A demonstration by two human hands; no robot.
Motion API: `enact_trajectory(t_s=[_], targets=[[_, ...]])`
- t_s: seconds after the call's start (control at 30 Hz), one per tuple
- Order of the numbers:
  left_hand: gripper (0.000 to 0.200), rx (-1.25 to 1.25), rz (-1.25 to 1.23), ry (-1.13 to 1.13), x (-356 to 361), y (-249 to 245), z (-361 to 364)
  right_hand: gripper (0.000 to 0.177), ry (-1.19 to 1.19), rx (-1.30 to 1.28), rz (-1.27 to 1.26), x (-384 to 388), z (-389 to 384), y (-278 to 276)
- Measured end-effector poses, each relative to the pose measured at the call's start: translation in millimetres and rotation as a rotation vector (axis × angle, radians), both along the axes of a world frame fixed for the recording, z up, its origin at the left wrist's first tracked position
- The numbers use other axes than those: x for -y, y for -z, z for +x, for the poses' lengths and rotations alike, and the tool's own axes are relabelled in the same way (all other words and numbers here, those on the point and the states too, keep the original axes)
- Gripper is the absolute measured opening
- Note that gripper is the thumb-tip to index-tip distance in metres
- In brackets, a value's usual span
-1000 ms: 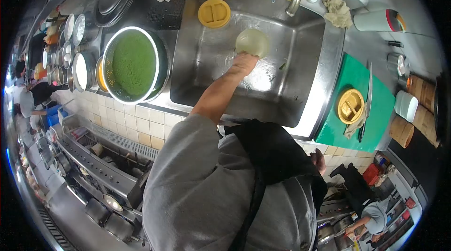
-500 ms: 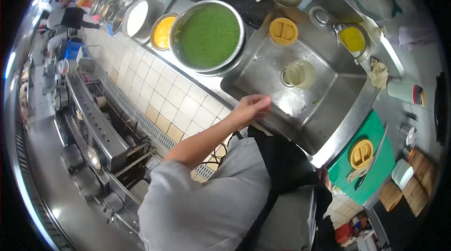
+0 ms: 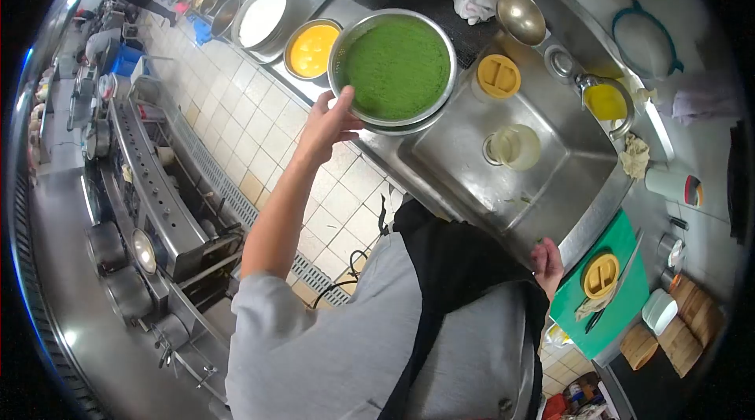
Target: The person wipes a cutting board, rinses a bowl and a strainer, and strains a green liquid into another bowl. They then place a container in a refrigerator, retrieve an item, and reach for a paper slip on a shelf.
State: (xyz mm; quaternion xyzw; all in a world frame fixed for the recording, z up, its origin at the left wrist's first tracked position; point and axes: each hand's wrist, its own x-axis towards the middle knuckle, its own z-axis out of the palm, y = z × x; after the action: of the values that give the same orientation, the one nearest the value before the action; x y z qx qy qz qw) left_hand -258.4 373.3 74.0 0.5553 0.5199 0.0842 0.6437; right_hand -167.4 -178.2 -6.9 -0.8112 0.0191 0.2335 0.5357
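A wide metal bowl (image 3: 452,74) of green, powdery or finely chopped contents stands on the counter left of the sink. My left hand (image 3: 324,127) is at its near left edge, thumb over the rim and fingers below it. To its left sits a smaller metal bowl (image 3: 292,62) of orange-yellow liquid. My right hand (image 3: 548,259) hovers by the sink's near right corner, its fingers curled; whatever they may hold is hidden. Inside the metal sink (image 3: 464,176) are a clear container (image 3: 525,146) by the drain and a yellow-lidded container (image 3: 499,76).
A green cutting board (image 3: 570,294) with a yellow lid (image 3: 601,275) and a knife (image 3: 627,265) lies right of the sink. Behind the sink are a faucet (image 3: 578,80) and a ladle-like bowl (image 3: 521,19). Stove equipment (image 3: 161,176) stands across the tiled floor.
My left hand has moved from above the sink's near edge up and left to the green-filled bowl. My right hand has come into fuller view. The camera view has shifted slightly.
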Motion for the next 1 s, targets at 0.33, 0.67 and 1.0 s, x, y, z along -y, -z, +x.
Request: enact_trajectory(t_s=[0.33,0.67,1.0], targets=[[0.038,0.075,-0.037,0.044,-17,11,20,0.034,0.073,0.071,-0.099,21,-28,26],[0.025,0.289,0.080,-0.082,-74,-101,-22,0.031,0.199,0.092,-0.019,27,-45,38],[0.045,0.167,0.104,0.233,31,-103,22,0.032,0.237,0.066,0.122,-15,-41,2]])
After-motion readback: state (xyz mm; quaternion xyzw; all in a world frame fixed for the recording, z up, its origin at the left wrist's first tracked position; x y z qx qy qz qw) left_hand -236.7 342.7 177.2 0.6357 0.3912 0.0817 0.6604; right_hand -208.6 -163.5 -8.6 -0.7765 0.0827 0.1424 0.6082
